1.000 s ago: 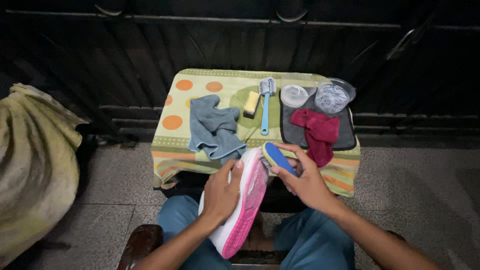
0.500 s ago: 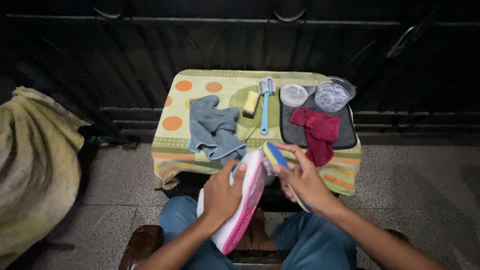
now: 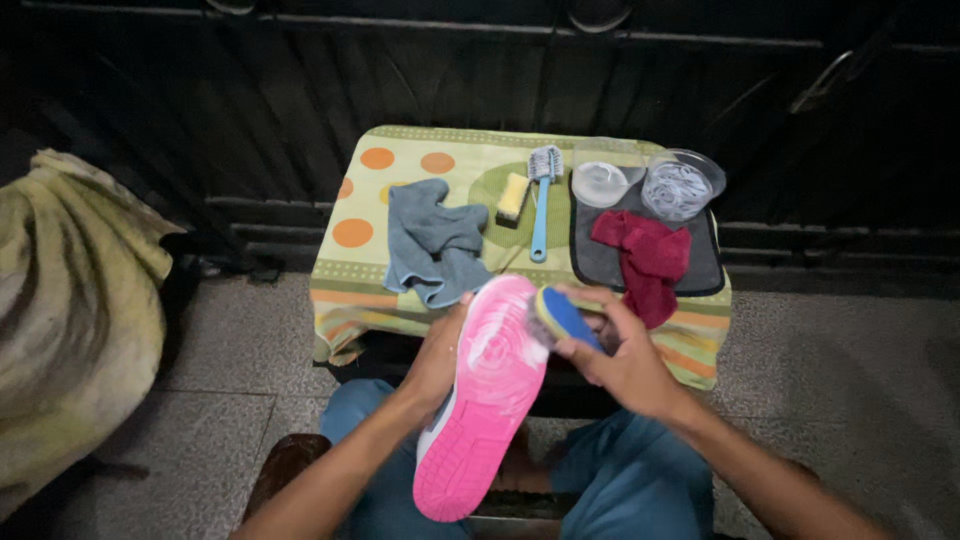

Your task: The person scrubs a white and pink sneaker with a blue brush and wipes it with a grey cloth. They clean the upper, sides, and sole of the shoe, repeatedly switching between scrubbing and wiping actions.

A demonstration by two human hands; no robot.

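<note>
Shoe held sole-up over the lap, pink outsole facing the camera. Long axis runs near-vertical in the frame with a slight lean: one end points away toward the small table, the other down toward the person's knees. Which end is toe, cannot tell for sure.

Left hand wraps the shoe's left edge, fingers closed around the side and upper, clamped firm. Right hand is closed on a blue-and-yellow brush, its head pressed against the far end of the sole.

Progress, as a judgement: the far half of the sole carries a pale, soapy-looking film (whitish against the pink), so scrubbing looks underway there. The near half reads clean bright pink with no film, seemingly not yet worked. Rinse or wipe appears not yet done.

Outward, on the dotted cloth over the table: crumpled grey rag just beyond the shoe; yellow sponge; long blue-handled brush; dark mat bearing a red cloth; two clear containers at the mat's back edge. A yellowish bundle of fabric sits well apart, far left.
</note>
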